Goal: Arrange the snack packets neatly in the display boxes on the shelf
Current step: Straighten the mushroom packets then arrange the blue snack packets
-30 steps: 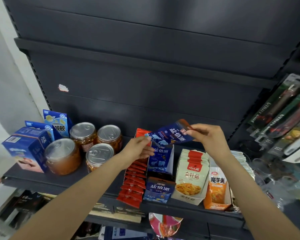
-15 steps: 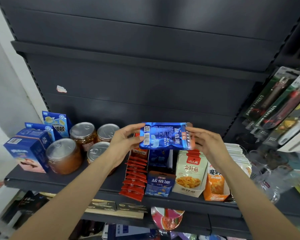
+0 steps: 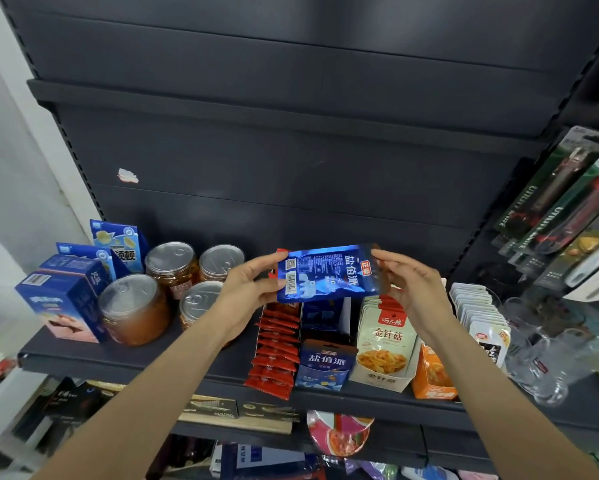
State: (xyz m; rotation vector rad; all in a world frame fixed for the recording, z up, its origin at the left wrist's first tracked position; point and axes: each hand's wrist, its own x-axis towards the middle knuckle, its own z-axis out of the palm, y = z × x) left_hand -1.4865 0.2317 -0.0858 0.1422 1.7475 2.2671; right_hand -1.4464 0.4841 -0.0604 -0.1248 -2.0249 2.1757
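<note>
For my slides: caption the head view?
Both hands hold a blue snack packet above its display box.

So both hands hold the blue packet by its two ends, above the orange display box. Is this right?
Not quite. In the head view the left hand and right hand do hold the blue packet by its two ends, but it is above the blue display box, not the orange one.

L hand [image 3: 247,292]; R hand [image 3: 407,282]; both raised, pinching
</note>
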